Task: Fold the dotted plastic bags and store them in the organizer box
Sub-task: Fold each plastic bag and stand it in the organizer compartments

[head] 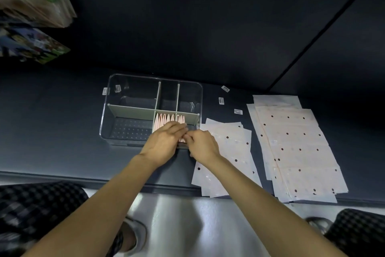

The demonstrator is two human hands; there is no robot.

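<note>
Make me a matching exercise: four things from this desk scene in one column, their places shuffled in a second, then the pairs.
1. folded bags
2. organizer box
3. larger stack of flat dotted bags
4. small white labels

A. far right of the desk
B. standing in a near compartment of the box
C. loose between the box and the flat bags
D. left of the flat bags

Pairs: 1-B, 2-D, 3-A, 4-C
</note>
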